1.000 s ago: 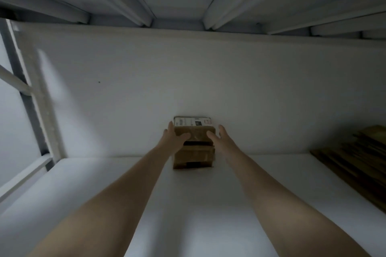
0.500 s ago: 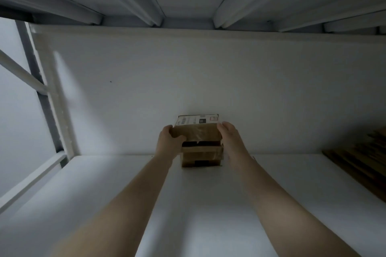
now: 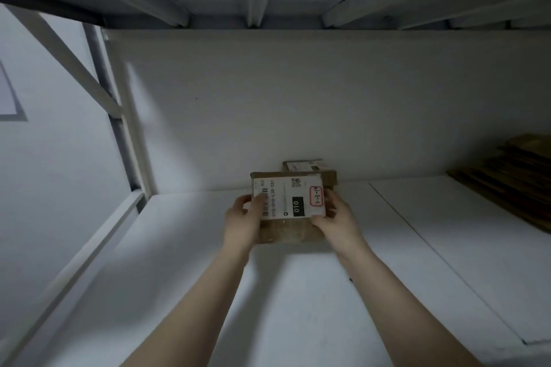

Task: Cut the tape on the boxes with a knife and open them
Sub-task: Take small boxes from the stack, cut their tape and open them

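A small brown cardboard box (image 3: 287,231) with a white shipping label on top is held between both hands above the white shelf (image 3: 298,307). My left hand (image 3: 240,222) grips its left side, thumb over the label's edge. My right hand (image 3: 338,219) grips its right side. Behind it, against the back wall, a second small cardboard box (image 3: 310,166) with a white label remains on the shelf, mostly hidden by the held box. No knife is in view.
A stack of flattened brown cardboard (image 3: 512,179) lies at the shelf's right end. A white back wall (image 3: 298,104) closes the shelf, beams of the shelf above (image 3: 259,3) hang overhead, and a metal upright with a diagonal brace (image 3: 116,116) stands at the left.
Both hands closed on the top box, lifted it off the stack and pulled it toward me, tilting its label into view. The lower box stayed at the wall.
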